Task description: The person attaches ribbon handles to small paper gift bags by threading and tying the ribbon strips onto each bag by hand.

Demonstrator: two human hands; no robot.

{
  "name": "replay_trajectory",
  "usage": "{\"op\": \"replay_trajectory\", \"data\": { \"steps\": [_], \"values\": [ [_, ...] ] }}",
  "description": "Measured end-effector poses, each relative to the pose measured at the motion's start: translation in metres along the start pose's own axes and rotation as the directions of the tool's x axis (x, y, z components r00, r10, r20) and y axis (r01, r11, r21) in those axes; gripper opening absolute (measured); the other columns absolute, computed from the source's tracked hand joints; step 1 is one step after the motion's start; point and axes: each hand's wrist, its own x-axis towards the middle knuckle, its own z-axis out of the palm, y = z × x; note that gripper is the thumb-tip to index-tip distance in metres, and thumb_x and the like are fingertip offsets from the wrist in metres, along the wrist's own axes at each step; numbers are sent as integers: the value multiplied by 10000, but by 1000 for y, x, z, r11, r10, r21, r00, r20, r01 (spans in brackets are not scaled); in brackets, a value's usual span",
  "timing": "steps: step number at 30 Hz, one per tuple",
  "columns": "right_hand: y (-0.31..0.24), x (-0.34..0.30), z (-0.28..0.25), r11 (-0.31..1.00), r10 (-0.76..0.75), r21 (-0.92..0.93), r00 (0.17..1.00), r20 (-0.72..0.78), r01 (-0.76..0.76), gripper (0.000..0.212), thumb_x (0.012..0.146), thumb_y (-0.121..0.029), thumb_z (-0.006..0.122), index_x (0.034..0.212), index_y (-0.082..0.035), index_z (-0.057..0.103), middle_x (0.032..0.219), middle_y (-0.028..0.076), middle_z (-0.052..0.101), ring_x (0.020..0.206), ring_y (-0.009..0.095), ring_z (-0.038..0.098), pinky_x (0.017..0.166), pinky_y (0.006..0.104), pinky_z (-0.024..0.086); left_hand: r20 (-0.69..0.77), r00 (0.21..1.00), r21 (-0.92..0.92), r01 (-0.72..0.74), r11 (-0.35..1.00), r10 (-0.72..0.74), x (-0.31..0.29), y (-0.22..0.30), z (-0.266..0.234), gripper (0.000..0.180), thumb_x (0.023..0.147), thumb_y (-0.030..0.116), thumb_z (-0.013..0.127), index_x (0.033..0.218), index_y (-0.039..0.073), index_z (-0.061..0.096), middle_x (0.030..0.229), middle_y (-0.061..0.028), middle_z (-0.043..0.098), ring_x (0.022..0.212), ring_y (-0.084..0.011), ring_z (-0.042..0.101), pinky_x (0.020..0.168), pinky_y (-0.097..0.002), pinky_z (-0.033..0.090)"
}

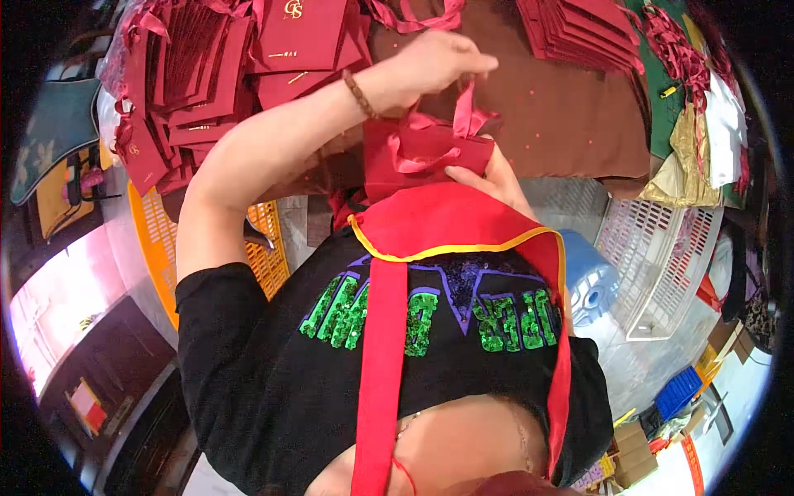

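Observation:
Close to my chest is a small dark red paper gift bag (387, 155), with glossy red ribbon (468, 112) rising from its top edge. My left hand (438, 68), with a beaded bracelet at the wrist, is raised above the bag; its fingers are pinched together on the ribbon. Another loop of ribbon (426, 159) hangs over the bag's front. At the bag's right side, my right hand (499, 178) grips it, the thumb lying along the near edge. Part of that hand and its forearm is hidden behind my red apron (451, 219).
Flat red bags (198, 74) are piled at the left of the brown-covered table (571, 124). Another stack (583, 37) lies at the far right, near bundled red ribbons (678, 50). Below are an orange crate (153, 240), a white crate (653, 273) and a blue stool (587, 277).

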Motion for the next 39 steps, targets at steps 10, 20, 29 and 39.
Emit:
{"op": "replay_trajectory", "data": {
  "steps": [10, 20, 29, 39],
  "values": [
    [0, 2, 0, 999, -14, -45, 1000, 6, 15, 360, 836, -48, 610, 1139, -15, 418, 1076, 64, 553, 994, 123, 521, 892, 294, 411, 116, 993, 429, -51, 902, 1, 21, 12, -29, 677, 851, 611, 395, 686, -11, 601, 476, -9, 395, 419, -92, 342, 389, -273, 266],
    [0, 3, 0, 1000, -11, 22, 1000, -22, 12, 376, 819, -42, 627, 1134, -5, 425, 1068, 65, 554, 1000, 119, 510, 896, 295, 408, 229, 963, 566, -249, 786, 141, 1, 6, -11, 500, 857, 482, 539, 629, 37, 517, 513, 31, 316, 476, -85, 300, 437, -275, 267],
    [-3, 11, -6, 965, -204, -190, 975, -94, 183, 423, 833, 9, 565, 1220, 7, 396, 1145, 100, 540, 1056, 164, 517, 925, 302, 409, -105, 974, 45, -198, 979, 201, 20, 8, -12, 228, 859, 278, 604, 779, 65, 592, 560, 81, 394, 483, -24, 298, 440, -212, 213],
    [-29, 20, -7, 943, -70, 295, 958, -280, 155, 468, 847, 36, 508, 1286, -19, 353, 1226, 118, 493, 1099, 213, 510, 954, 358, 419, -395, 799, -50, -512, 858, 453, -21, 32, -31, 406, 901, 254, 541, 1228, 37, 437, 1014, -87, 564, 1008, -171, 508, 839, -315, 400]
  ]
}}
